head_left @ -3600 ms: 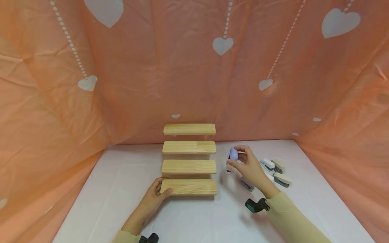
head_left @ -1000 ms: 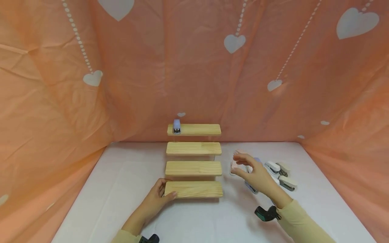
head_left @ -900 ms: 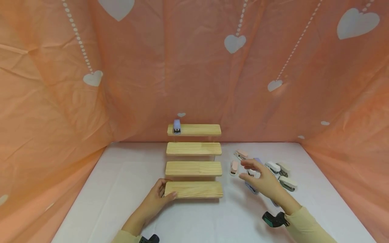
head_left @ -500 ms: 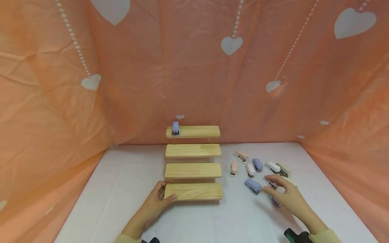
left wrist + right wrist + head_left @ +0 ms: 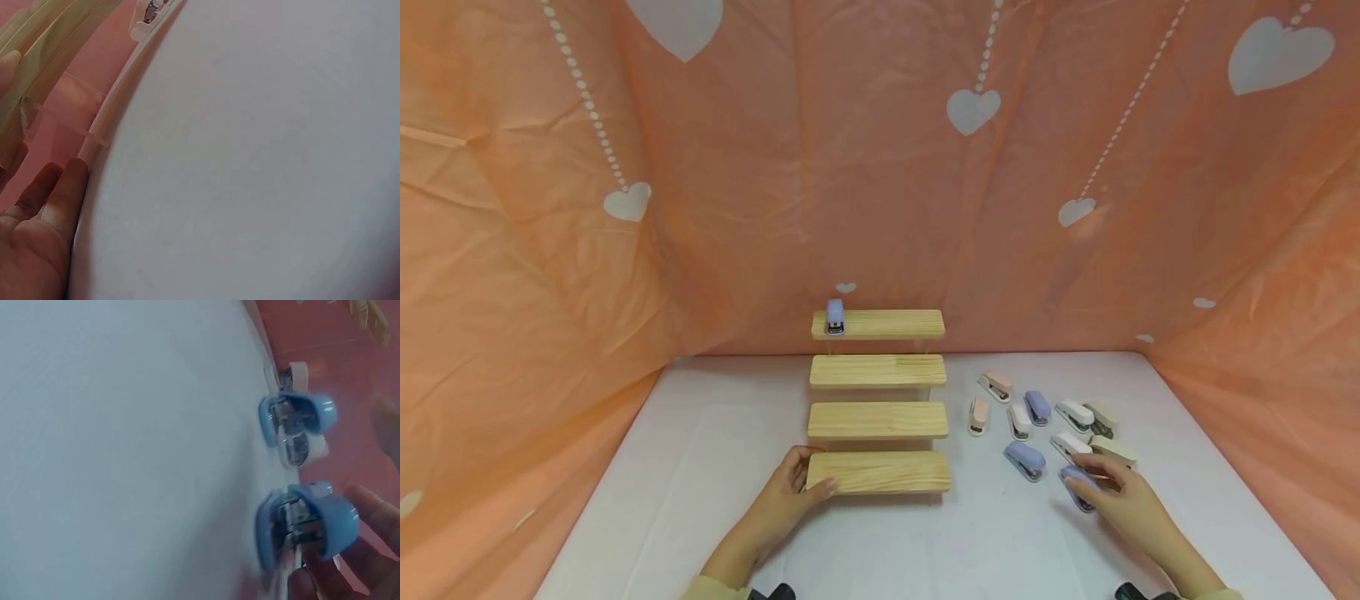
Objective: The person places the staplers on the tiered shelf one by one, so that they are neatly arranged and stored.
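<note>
My left hand (image 5: 782,496) grips the left end of a stepped display rack (image 5: 877,472), its thumb over the nearest wooden board and fingers round the side. In the left wrist view, fingers (image 5: 65,194) show beside a clear support under the boards. A purple stapler (image 5: 835,317) stands at the left of the top board. My right hand (image 5: 1123,496) is at the nearest purple stapler (image 5: 1077,486) on the table. In the right wrist view, its fingers (image 5: 375,515) lie along that stapler's far side, while the thumb (image 5: 386,428) stands apart from it.
Several more staplers lie right of the rack: pink ones (image 5: 977,416), white ones (image 5: 1074,415), cream ones (image 5: 1114,452) and other purple ones (image 5: 1025,460). The white-covered table (image 5: 715,417) meets an orange curtain (image 5: 880,208) at the back and sides.
A purple stapler in my right hand went onto the top board's left end. That hand came back empty and moved right and nearer, down to another purple stapler. My left hand kept its grip.
</note>
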The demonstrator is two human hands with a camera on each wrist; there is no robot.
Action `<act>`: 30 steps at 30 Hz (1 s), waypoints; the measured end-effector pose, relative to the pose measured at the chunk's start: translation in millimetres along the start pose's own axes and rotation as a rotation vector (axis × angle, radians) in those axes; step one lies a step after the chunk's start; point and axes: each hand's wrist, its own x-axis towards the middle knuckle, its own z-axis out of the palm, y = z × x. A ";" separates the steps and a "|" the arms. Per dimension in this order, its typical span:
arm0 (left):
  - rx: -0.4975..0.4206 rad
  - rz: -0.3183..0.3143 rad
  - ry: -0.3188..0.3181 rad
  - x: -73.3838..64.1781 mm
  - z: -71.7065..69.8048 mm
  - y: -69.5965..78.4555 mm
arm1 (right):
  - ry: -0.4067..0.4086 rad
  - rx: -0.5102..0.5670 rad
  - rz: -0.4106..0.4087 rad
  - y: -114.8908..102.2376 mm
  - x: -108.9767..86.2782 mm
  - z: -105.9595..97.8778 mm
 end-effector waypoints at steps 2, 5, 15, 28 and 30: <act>-0.001 0.004 -0.001 0.0 0.2 -0.1 | -0.017 0.021 0.033 2.3 0.3 1.7; -0.005 0.003 0.000 -0.2 0.4 0.1 | -0.039 0.040 0.070 4.8 0.2 3.3; -0.007 -0.033 0.012 -0.4 2.5 0.9 | -0.163 0.108 0.149 12.3 -1.1 -4.1; 0.004 -0.038 0.029 0.7 2.0 2.2 | -0.235 0.244 0.136 21.2 -2.9 -4.6; 0.001 -0.037 0.026 0.6 2.0 2.0 | -0.233 0.251 0.139 22.8 -1.6 -3.8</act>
